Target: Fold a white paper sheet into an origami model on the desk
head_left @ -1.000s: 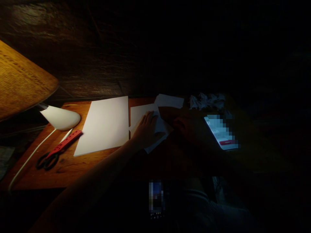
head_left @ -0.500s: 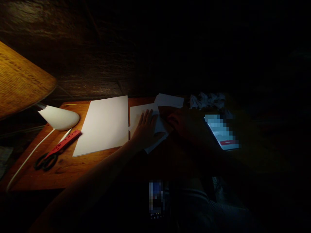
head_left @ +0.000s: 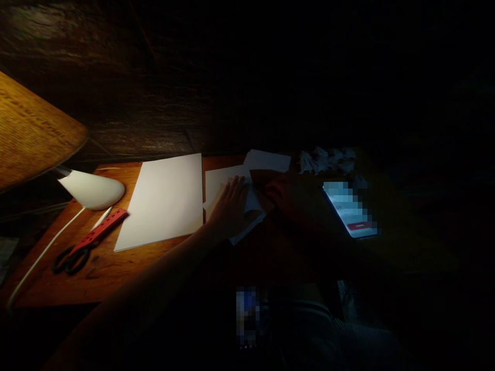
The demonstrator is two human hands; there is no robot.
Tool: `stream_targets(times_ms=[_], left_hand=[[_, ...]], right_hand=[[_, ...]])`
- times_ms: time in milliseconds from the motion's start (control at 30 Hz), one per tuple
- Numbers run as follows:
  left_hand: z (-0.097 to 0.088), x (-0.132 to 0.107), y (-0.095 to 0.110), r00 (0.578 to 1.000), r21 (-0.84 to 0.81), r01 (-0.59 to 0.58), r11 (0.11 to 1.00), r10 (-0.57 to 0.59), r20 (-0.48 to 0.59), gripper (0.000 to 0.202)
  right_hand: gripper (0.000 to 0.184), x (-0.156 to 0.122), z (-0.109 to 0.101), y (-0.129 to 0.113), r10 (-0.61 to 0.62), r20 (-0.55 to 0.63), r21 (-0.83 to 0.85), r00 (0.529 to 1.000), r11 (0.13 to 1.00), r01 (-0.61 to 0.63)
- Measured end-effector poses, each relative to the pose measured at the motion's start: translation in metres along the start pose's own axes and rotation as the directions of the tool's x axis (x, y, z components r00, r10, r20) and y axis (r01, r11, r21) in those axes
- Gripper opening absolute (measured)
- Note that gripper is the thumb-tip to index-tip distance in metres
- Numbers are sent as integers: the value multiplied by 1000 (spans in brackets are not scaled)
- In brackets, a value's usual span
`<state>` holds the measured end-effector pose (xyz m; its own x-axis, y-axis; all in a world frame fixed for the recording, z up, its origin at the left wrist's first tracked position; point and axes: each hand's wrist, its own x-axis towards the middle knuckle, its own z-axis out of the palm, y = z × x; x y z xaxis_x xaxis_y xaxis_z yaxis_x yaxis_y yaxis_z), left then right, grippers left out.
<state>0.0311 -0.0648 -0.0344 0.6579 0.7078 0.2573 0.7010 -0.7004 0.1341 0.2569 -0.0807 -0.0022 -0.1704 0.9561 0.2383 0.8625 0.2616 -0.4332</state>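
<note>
My left hand (head_left: 232,208) lies flat, fingers stretched out, on a folded white sheet of paper (head_left: 216,185) near the middle of the wooden table (head_left: 104,268). My right hand (head_left: 288,198) sits in deep shadow just right of that sheet, touching its right edge; its fingers are too dark to read. A larger stack of white paper (head_left: 164,198) lies to the left of my left hand.
A lamp with a white base (head_left: 93,188) and a woven shade (head_left: 31,136) stands at the left with its white cord (head_left: 34,268). Red-sheathed scissors (head_left: 87,242) lie near it. A lit phone (head_left: 350,211), crumpled paper (head_left: 327,159) and another sheet (head_left: 266,161) lie at the right back.
My right hand has shifted slightly left toward the folded sheet. My left hand stays flat on it; the view has drifted a little.
</note>
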Motion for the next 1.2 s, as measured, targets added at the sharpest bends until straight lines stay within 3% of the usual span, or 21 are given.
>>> stream_targets(times_ms=[133, 267, 433, 767, 933, 1100, 1200], left_hand=[[-2, 1, 2, 999, -6, 31, 999, -31, 38, 82], [-4, 1, 4, 998, -23, 46, 999, -45, 43, 81], [-5, 1, 3, 998, -36, 51, 998, -49, 49, 84], [1, 0, 0, 999, -77, -10, 997, 6, -48, 85], [0, 0, 0, 999, -77, -9, 997, 5, -52, 83], [5, -2, -1, 998, -72, 5, 997, -9, -55, 80], [2, -1, 0, 999, -62, 15, 998, -17, -31, 79]], right_hand=[[18, -2, -7, 8, 94, -39, -33, 995, 995, -95], [17, -2, -12, 11, 114, -27, -34, 993, 993, -115], [17, 5, -8, 2, 53, 14, -43, 998, 998, -53], [18, 27, 4, -17, -4, 79, -107, 997, 994, 13], [19, 30, 8, -14, -2, 54, -80, 999, 997, 7], [19, 23, 5, -1, 67, -74, -120, 995, 990, -76], [17, 20, 3, 2, 69, -93, -115, 993, 990, -80]])
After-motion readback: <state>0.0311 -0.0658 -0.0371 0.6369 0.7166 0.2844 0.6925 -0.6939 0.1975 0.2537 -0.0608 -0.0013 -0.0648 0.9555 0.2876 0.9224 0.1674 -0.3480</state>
